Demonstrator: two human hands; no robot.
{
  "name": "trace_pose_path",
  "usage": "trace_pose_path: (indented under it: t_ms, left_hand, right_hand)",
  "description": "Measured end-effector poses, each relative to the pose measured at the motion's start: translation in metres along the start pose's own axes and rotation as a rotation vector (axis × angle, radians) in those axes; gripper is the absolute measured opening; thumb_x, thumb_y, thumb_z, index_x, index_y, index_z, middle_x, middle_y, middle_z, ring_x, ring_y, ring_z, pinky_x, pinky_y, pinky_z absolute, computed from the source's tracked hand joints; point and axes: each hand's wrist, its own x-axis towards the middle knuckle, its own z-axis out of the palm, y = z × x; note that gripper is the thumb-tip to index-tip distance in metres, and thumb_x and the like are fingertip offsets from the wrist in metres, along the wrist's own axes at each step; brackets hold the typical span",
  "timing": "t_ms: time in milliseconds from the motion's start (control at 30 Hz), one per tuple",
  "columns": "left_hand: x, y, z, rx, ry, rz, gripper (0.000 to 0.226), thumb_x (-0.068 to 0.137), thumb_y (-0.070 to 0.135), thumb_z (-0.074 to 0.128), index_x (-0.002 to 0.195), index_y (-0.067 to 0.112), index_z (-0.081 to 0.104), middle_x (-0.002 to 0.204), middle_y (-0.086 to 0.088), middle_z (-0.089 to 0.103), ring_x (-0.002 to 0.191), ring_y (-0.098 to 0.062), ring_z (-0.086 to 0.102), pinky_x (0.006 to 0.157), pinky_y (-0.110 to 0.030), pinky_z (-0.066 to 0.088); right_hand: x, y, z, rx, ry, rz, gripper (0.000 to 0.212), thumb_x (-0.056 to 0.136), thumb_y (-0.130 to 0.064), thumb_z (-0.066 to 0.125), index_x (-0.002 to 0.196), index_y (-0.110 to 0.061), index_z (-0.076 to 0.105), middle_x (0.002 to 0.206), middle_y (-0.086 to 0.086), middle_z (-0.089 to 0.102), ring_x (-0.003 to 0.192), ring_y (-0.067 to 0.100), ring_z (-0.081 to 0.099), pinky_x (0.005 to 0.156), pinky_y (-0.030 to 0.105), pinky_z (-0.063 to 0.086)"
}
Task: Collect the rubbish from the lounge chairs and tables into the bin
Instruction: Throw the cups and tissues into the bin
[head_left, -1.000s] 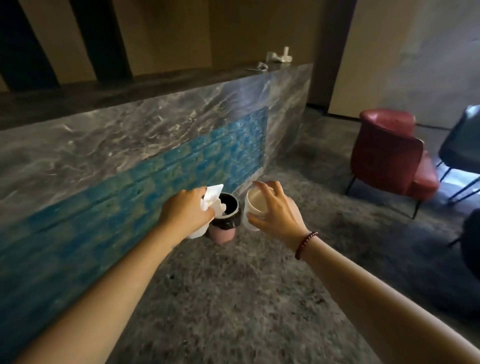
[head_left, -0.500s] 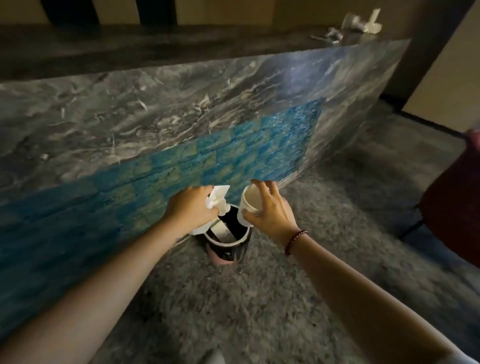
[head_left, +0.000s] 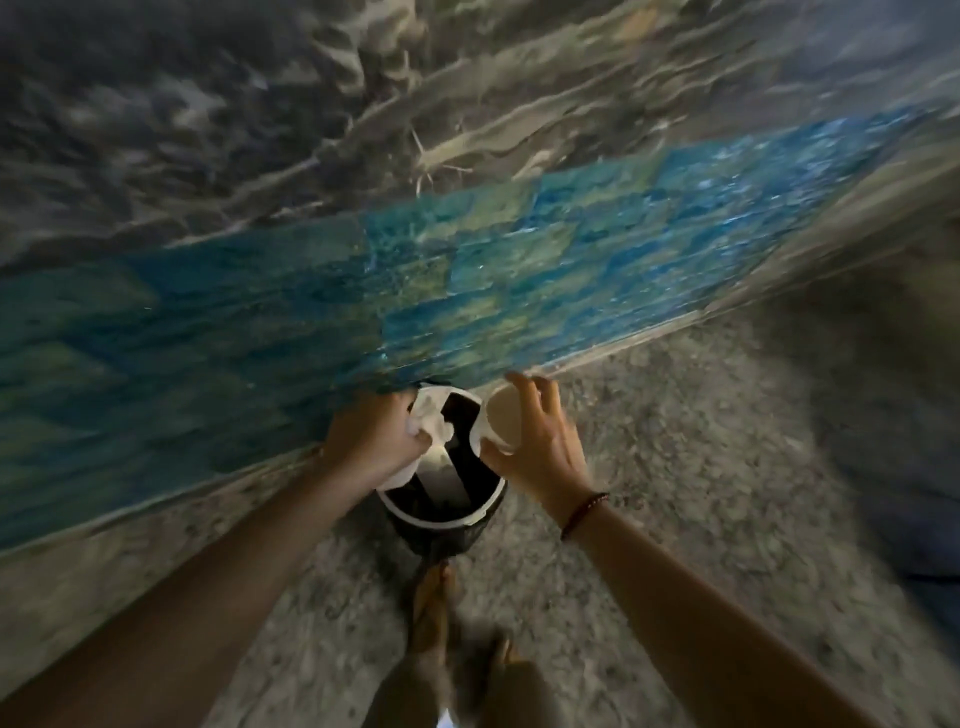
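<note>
Marble-and-blue-tile counter front (head_left: 467, 270) fills upper frame. At centre, left hand (head_left: 371, 441) clenches crumpled white paper (head_left: 434, 421) over black-lined bin (head_left: 441, 512); right hand (head_left: 540, 447) grasps paper cup (head_left: 503, 420) beside.

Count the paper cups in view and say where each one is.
1. The paper cup is held in the right hand, tilted over the bin. The left hand holds white paper. More cups may lie hidden inside the bin.

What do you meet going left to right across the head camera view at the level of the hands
Left hand clutching crumpled white paper → open mouth of the black-lined bin → paper cup → right hand holding that cup → bare grey floor.
</note>
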Motion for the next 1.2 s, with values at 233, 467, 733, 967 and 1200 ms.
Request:
trace_pose_path:
  t_ms: [233,467,733,967,1200]
  left_hand:
    - [0.073,-0.033,0.111,-0.096,-0.018,-0.33,0.031,0.078,0.035,0.063,0.095,0.008,0.061,0.082,-0.015,0.067,0.076,-0.03,0.062,0.061,-0.031,0.045]
    - [0.104,-0.046,0.198,-0.156,0.016,-0.507,0.047,0.08,0.04,0.062,0.114,0.011,0.052,0.107,-0.011,0.063,0.099,-0.03,0.059,0.067,-0.029,0.035]
    - [0.099,-0.03,0.186,-0.239,0.039,-0.561,0.044,0.077,0.032,0.061,0.117,0.019,0.051,0.114,-0.004,0.06,0.106,-0.025,0.056,0.082,-0.036,0.047]
    - [0.076,-0.012,0.104,-0.275,0.203,-0.597,0.026,0.083,0.032,0.057,0.105,0.02,0.057,0.108,-0.002,0.064,0.097,-0.022,0.059,0.082,-0.037,0.048]
    - [-0.034,-0.048,-0.006,-0.208,0.454,-0.724,0.037,0.077,0.029,0.063,0.111,0.016,0.056,0.111,-0.01,0.063,0.103,-0.028,0.059,0.085,-0.039,0.048]
  right_hand:
    - [0.073,0.089,0.107,0.01,-0.212,0.001,0.078,0.066,-0.032,0.075,0.132,-0.018,0.035,0.13,0.01,0.038,0.105,0.034,0.052,0.079,0.038,0.05]
    - [0.098,0.145,0.172,0.035,-0.374,-0.107,0.076,0.069,-0.036,0.07,0.132,-0.013,0.034,0.133,0.012,0.039,0.112,0.035,0.05,0.084,0.043,0.048]
    - [0.095,0.148,0.147,0.04,-0.412,-0.21,0.066,0.069,-0.027,0.069,0.126,-0.011,0.041,0.124,0.013,0.047,0.111,0.033,0.05,0.084,0.051,0.048]
    - [0.097,0.079,0.113,0.056,-0.435,-0.43,0.062,0.071,-0.03,0.067,0.126,-0.012,0.044,0.12,0.011,0.053,0.108,0.03,0.051,0.088,0.045,0.046]
    - [0.083,-0.066,0.091,0.098,-0.539,-0.767,0.062,0.077,-0.032,0.065,0.13,-0.015,0.039,0.127,0.01,0.049,0.115,0.03,0.047,0.095,0.044,0.041]
